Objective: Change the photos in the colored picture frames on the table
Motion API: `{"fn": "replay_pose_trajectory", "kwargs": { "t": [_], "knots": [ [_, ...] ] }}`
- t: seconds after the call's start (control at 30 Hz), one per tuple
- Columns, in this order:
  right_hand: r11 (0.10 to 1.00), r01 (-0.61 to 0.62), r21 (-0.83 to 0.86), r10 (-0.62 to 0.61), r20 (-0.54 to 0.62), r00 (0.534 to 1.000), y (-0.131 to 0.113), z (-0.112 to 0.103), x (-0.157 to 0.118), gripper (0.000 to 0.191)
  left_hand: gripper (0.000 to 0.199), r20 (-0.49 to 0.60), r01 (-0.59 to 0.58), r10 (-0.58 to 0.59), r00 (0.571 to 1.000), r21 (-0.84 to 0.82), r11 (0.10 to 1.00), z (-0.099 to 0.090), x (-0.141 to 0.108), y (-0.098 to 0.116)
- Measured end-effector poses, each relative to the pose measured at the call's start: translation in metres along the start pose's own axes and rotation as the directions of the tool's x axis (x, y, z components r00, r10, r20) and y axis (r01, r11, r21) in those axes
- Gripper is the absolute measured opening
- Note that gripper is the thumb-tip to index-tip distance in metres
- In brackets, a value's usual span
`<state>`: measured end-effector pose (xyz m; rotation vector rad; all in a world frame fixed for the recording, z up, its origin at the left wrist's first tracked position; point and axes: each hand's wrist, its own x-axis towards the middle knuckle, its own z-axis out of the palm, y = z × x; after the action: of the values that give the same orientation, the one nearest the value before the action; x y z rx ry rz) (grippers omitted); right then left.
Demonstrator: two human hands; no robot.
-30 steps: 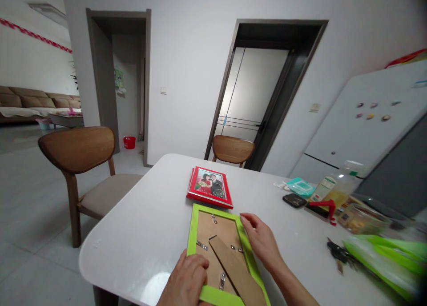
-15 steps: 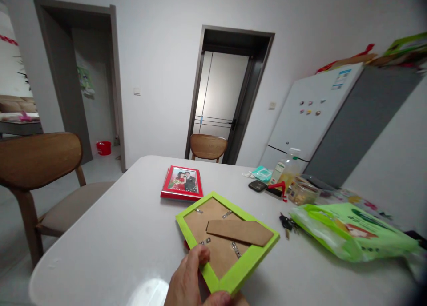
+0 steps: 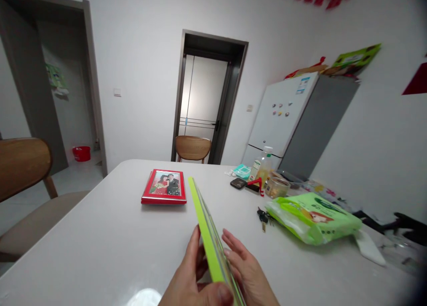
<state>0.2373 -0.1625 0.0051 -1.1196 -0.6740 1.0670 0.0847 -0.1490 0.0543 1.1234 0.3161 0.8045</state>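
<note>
Turned since the earlier view, when its brown backing showed, the lime-green rectangular picture frame (image 3: 203,228) is now nearly edge-on, and the right hand (image 3: 248,270) has come in beside it. It is held above the glossy white worktop (image 3: 100,235), nearer the wearer and to the right of the red rectangular picture frame (image 3: 165,186) lying photo-side up. The left hand (image 3: 187,270) grips the green one near its lower end, fingers behind, thumb at the near edge. Beyond it, the right hand is loosely open, fingers extended along the glossy face; whether they touch is unclear. To handle it well, I would pinch only the coloured border, keep fingertips off the face, and support both sides while turning it. Both wrists enter low, the palms angled inward.
</note>
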Motion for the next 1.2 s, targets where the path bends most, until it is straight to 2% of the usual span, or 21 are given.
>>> {"fn": "replay_pose_trajectory", "kwargs": {
  "t": [0.07,0.13,0.2,0.27,0.33,0.43,0.53,0.63,0.77,0.87,0.93,1.0,1.07,1.13,1.2],
  "knots": [
    [0.998,-0.065,0.022,0.063,0.071,0.995,-0.009,-0.016,0.008,0.051,0.083,0.041,-0.024,0.029,0.999,-0.099,0.995,0.008,0.009,0.002],
    [0.996,-0.091,-0.014,0.092,0.07,0.993,-0.016,-0.035,0.023,0.055,0.062,0.006,0.009,-0.008,1.0,-0.095,0.995,0.007,0.022,-0.005],
    [0.985,-0.075,-0.158,0.071,-0.028,0.997,-0.021,-0.055,0.041,0.058,0.049,-0.102,0.057,-0.051,0.994,0.057,0.997,-0.002,0.038,-0.022],
    [0.918,-0.059,-0.392,0.008,-0.132,0.991,-0.022,-0.073,0.061,0.056,0.04,-0.24,0.143,-0.061,0.969,0.34,0.93,-0.014,0.057,-0.043],
    [0.814,-0.052,-0.579,-0.065,-0.18,0.981,-0.02,-0.087,0.079,0.053,0.037,-0.312,0.2,-0.054,0.949,0.457,0.866,-0.024,0.075,-0.062],
    [0.724,-0.048,-0.688,-0.129,-0.204,0.97,-0.018,-0.103,0.1,0.051,0.034,-0.365,0.241,-0.013,0.931,0.587,0.773,-0.03,0.097,-0.08],
    [0.631,-0.054,-0.774,-0.199,-0.229,0.953,-0.02,-0.114,0.115,0.051,0.039,-0.355,0.237,0.058,0.933,0.729,0.642,-0.027,0.114,-0.086],
    [0.545,-0.067,-0.836,-0.257,-0.243,0.935,-0.025,-0.122,0.126,0.047,0.037,-0.297,0.204,0.113,0.948,0.842,0.5,-0.022,0.127,-0.09],
    [0.495,-0.037,-0.868,-0.304,-0.213,0.929,-0.032,-0.122,0.135,0.035,0.036,-0.208,0.158,0.114,0.971,0.926,0.343,-0.028,0.132,-0.086],
    [0.527,0.033,-0.849,-0.328,-0.167,0.93,-0.032,-0.107,0.135,0.03,0.05,-0.195,0.163,0.14,0.971,0.963,0.213,-0.054,0.13,-0.062],
    [0.579,0.102,-0.809,-0.33,-0.118,0.937,-0.027,-0.085,0.134,0.03,0.056,-0.214,0.194,0.194,0.957,0.974,0.12,-0.082,0.128,-0.036],
    [0.647,0.165,-0.744,-0.301,-0.051,0.952,-0.015,-0.051,0.133,0.033,0.054,-0.26,0.257,0.247,0.933,0.965,0.048,-0.112,0.123,-0.007],
    [0.729,0.19,-0.657,-0.242,0.012,0.97,0.001,-0.011,0.134,0.036,0.043,-0.312,0.321,0.264,0.912,0.947,0.011,-0.137,0.116,0.015],
    [0.817,0.163,-0.553,-0.171,0.037,0.985,0.019,0.03,0.136,0.041,0.032,-0.336,0.347,0.256,0.906,0.938,0.002,-0.151,0.107,0.027],
    [0.899,0.121,-0.422,-0.114,0.041,0.993,0.033,0.064,0.137,0.047,0.024,-0.335,0.34,0.239,0.911,0.94,0.018,-0.152,0.096,0.031]
  ]
}}
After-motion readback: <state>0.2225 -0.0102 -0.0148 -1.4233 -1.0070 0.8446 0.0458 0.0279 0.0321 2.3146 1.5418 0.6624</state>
